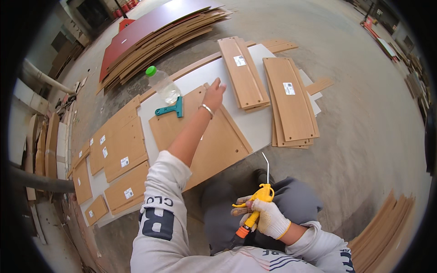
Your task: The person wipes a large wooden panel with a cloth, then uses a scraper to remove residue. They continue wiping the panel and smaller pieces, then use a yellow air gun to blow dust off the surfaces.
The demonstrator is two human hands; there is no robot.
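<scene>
My bare left hand [213, 94], with a bracelet at the wrist, reaches to the far corner of a large wood-coloured panel [214, 141]. Its fingers are curled; whatever they may hold is hidden. Just left of my forearm, a teal scraper [170, 109] lies on the panel, beside a clear bottle [165, 85] with a green cap. In a white knitted glove, my right hand [273, 219] grips a yellow air blow gun [263, 193] above my lap. The gun's thin metal nozzle points away from me, and an orange fitting joins it at the rear.
Two stacks of narrow panels [243, 75] [291, 100] lie on the right of the white board [255, 132]. Smaller labelled panels [123, 150] spread over the left. Beyond stands a pile of large boards [154, 36]. Long strips [384, 232] lie at lower right.
</scene>
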